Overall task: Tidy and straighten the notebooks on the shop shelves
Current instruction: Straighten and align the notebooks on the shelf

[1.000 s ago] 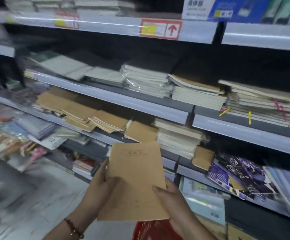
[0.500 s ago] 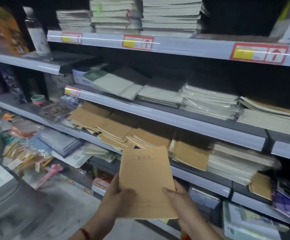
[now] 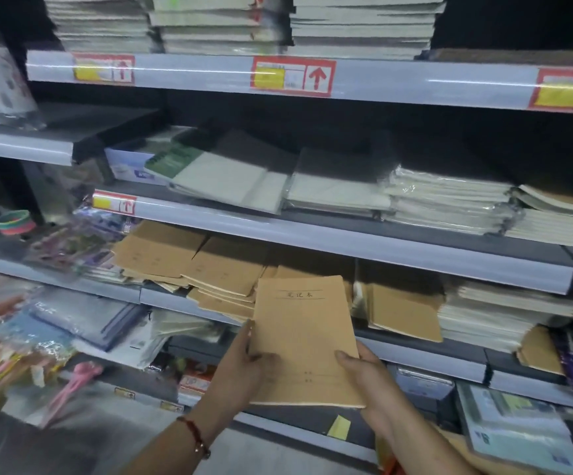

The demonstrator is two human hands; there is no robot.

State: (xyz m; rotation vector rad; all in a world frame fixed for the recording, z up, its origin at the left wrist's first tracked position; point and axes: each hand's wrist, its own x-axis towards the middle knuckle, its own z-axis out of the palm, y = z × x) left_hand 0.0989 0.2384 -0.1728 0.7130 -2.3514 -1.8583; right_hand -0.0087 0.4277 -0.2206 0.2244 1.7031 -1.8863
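Note:
A thin stack of brown kraft notebooks (image 3: 303, 334) is held upright in front of the shelves. My left hand (image 3: 244, 368) grips its left edge and my right hand (image 3: 369, 378) holds its lower right corner. Behind it, on the third shelf down, more brown notebooks (image 3: 182, 258) lie in loose, skewed, overlapping piles. Another brown pile (image 3: 405, 311) leans to the right of the held stack, next to a pale stack (image 3: 504, 317).
The shelf above (image 3: 346, 248) carries grey-green and plastic-wrapped notebooks (image 3: 339, 186). The top shelf holds tall white stacks (image 3: 360, 25) over red and yellow price tags (image 3: 293, 77). Packaged stationery (image 3: 38, 337) crowds the lower left. A boxed item (image 3: 514, 426) sits at lower right.
The view has swung left and up along the shelves and drawn closer. Both hands keep the same grip on the brown notebooks, which now sit nearer the messy brown piles.

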